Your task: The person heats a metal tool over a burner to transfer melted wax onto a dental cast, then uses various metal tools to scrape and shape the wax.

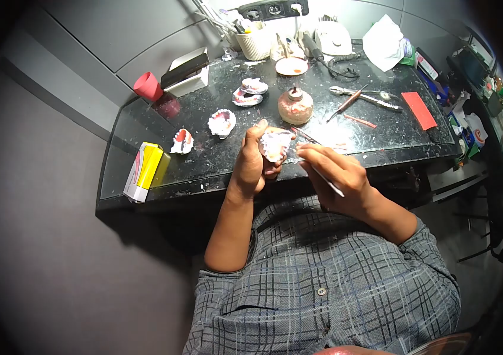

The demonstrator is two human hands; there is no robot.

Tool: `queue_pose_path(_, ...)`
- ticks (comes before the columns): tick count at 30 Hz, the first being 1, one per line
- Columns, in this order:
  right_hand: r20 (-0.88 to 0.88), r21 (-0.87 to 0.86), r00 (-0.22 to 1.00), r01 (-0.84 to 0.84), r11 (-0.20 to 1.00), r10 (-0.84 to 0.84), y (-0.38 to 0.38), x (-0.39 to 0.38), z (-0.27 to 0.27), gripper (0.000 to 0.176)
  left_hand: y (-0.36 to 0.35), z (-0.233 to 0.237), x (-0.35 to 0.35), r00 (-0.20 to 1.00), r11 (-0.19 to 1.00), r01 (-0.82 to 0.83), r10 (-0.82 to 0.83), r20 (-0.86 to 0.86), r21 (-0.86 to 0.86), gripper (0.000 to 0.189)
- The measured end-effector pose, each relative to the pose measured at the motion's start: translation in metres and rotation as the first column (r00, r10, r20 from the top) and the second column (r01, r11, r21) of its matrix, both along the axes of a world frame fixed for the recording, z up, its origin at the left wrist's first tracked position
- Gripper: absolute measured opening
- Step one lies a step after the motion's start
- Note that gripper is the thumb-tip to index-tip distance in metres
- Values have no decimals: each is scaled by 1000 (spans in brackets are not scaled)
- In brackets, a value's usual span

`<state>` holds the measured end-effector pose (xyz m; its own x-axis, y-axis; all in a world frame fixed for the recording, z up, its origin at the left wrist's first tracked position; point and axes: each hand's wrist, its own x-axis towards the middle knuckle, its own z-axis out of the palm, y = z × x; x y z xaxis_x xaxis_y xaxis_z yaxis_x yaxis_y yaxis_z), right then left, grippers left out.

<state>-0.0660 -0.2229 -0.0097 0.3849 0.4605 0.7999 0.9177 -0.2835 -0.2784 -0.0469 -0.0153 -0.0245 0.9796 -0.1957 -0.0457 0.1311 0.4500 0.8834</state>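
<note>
My left hand (253,160) is wrapped round a white and pink dental cast (275,146), holding it up over the front edge of the table. Just right of the cast, my right hand (334,174) pinches a thin pale tool (329,181), whose handle slants down below the fingers. Its tip is too small to make out. Beyond the cast stands a round burner jar (296,106). More dental casts (222,123) lie to the left, one with red inside (183,141) and a stacked pair (249,92) farther back.
On the black table (204,171) are a yellow and white box (144,173), a red cup (148,87), a white tray (187,74), a small dish (291,67), pliers (366,97), a red wax sheet (419,110) and a crumpled white bag (385,44). A woven holder (253,45) stands behind.
</note>
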Motion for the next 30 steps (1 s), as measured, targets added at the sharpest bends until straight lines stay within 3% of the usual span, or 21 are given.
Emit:
queue_pose_path(3,24,126,999,21,992,-24,-3,2,11,24,3,-2,-4,999,1000,22,-22,33,5,61)
queue_pose_path(5,-48,146,995,-75,986,82,-7,5,16,23,4,-3,-8,998,998,50,-48,37,-43,63)
queue_pose_path(6,-112,131,988,-90,987,105,-10,5,16,23,6,-3,-10,997,993,74,-71,42,-95,64)
queue_pose_path(10,-73,48,971,-225,973,228,-8,8,24,21,14,-11,-12,985,978,157,-144,100,-137,66)
queue_pose_path(16,-68,-30,976,-207,978,205,-4,9,17,26,16,-15,-9,976,969,198,-181,120,-149,66)
queue_pose_path(22,-35,-71,985,-173,982,171,0,8,18,25,14,-19,-10,992,973,124,-120,35,-192,61)
queue_pose_path(30,-24,-134,979,-204,970,203,-5,10,18,27,16,-21,-6,982,966,182,-169,85,-184,58)
